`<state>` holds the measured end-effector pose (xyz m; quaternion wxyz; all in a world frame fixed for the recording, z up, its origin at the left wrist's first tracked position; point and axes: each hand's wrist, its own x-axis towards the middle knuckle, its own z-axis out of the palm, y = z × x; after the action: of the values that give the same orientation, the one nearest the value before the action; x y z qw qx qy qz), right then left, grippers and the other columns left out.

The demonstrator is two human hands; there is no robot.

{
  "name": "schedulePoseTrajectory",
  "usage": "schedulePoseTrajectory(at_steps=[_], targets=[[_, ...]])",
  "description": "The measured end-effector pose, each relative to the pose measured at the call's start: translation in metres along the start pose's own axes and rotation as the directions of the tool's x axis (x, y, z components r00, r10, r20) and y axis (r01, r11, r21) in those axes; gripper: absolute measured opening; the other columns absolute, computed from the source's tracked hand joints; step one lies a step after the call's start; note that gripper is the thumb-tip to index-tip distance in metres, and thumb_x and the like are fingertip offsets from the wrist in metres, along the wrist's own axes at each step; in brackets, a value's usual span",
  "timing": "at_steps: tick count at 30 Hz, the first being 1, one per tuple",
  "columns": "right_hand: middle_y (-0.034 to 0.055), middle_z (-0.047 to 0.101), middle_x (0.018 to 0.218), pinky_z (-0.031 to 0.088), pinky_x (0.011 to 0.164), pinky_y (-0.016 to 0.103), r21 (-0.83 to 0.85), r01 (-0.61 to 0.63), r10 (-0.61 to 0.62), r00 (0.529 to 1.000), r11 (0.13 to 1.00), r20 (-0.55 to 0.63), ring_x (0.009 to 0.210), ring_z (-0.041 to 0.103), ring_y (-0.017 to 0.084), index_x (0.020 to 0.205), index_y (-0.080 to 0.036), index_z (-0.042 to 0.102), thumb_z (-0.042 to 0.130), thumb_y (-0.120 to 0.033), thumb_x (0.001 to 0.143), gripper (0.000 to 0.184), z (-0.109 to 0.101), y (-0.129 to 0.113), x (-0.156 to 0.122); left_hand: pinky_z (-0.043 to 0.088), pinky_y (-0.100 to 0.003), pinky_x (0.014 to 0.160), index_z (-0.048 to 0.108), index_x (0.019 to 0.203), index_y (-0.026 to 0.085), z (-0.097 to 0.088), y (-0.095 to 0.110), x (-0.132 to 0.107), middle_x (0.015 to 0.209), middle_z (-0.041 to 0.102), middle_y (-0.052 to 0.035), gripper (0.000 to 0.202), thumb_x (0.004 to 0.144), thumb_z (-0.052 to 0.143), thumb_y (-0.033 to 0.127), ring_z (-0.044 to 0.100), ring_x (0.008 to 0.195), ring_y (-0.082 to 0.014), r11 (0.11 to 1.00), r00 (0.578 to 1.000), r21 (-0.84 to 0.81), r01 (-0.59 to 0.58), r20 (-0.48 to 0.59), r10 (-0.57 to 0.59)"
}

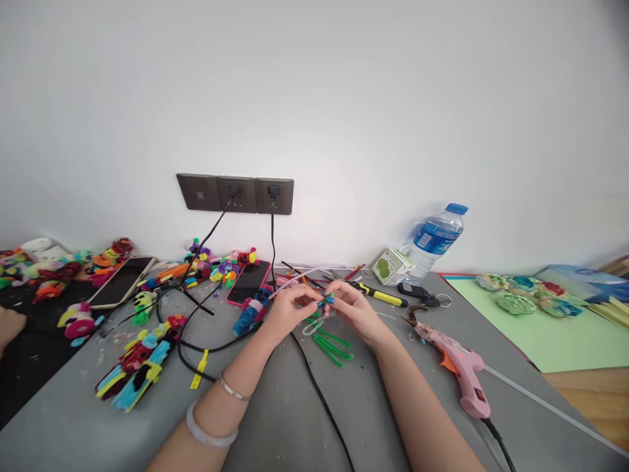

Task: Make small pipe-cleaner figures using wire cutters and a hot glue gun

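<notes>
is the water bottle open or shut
Shut: the blue cap sits on the neck of the water bottle.

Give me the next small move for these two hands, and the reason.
Probably steady the small piece with the left hand and gently twist or bend it with the right hand. Both hands meet at it with fingertips pinched, while the green fuzzy strips and the pink glue gun lie on the table.
</notes>
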<state>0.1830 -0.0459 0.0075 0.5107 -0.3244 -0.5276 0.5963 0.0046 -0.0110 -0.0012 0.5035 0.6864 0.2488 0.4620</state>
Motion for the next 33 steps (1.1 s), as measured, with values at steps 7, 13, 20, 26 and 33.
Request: schedulePoseTrajectory(at_steps=[7,13,20,26,33], targets=[[-0.0001,0.065,0.070,0.044,0.070,0.029,-0.051,-0.016,0.013,0.998,0.999,-0.054,0.067,0.058,0.015,0.082,-0.022,0.060,0.072,-0.042,0.079,0.024,-0.0020,0.0017,0.0017,0.051,-0.026,0.068,0.069,0.087,0.014,0.0013,0.0032,-0.0002,0.085,0.068,-0.0071,0.014,0.076,0.064,0.020,0.064,0.076,-0.0165,0.998,0.999,0.041,0.051,-0.019,-0.051],[0.0007,0.062,0.075,0.043,0.070,0.027,-0.089,0.005,-0.014,0.995,0.996,-0.104,0.071,0.054,0.015,0.080,-0.021,0.064,0.073,-0.041,0.077,0.022,-0.0059,0.0045,0.0022,0.046,-0.022,0.059,0.067,0.084,0.015,0.0040,0.0078,-0.0007,0.079,0.068,-0.0033,0.010,0.074,0.065,0.015,0.061,0.066,-0.0129,0.987,0.998,0.163,0.011,-0.058,-0.001],[0.0010,0.063,0.082,0.044,0.072,0.026,-0.092,0.012,-0.020,0.996,0.996,-0.089,0.074,0.054,0.014,0.081,-0.022,0.066,0.073,-0.037,0.078,0.017,-0.0054,0.0054,0.0025,0.042,-0.022,0.056,0.070,0.078,0.016,0.0049,0.0054,-0.0009,0.075,0.069,-0.0034,0.004,0.076,0.067,0.013,0.060,0.066,-0.0132,0.948,0.984,0.300,-0.107,-0.107,0.145],[0.0014,0.063,0.079,0.045,0.071,0.027,-0.119,0.007,-0.020,0.994,0.993,-0.108,0.073,0.054,0.015,0.082,-0.021,0.067,0.074,-0.039,0.077,0.020,-0.0072,0.0083,0.0032,0.044,-0.022,0.055,0.072,0.077,0.016,0.0041,0.0030,-0.0014,0.074,0.070,-0.0049,0.005,0.078,0.067,0.015,0.061,0.066,-0.0142,0.943,0.972,0.300,-0.148,-0.132,0.194],[0.0004,0.064,0.080,0.044,0.069,0.025,-0.105,0.013,-0.024,0.994,0.994,-0.107,0.072,0.055,0.013,0.081,-0.022,0.068,0.075,-0.036,0.077,0.016,-0.0056,0.0080,0.0027,0.047,-0.022,0.058,0.071,0.075,0.016,0.0045,0.0060,-0.0022,0.074,0.070,-0.0045,0.006,0.079,0.066,0.013,0.063,0.067,-0.0142,0.943,0.970,0.294,-0.156,-0.137,0.203]])
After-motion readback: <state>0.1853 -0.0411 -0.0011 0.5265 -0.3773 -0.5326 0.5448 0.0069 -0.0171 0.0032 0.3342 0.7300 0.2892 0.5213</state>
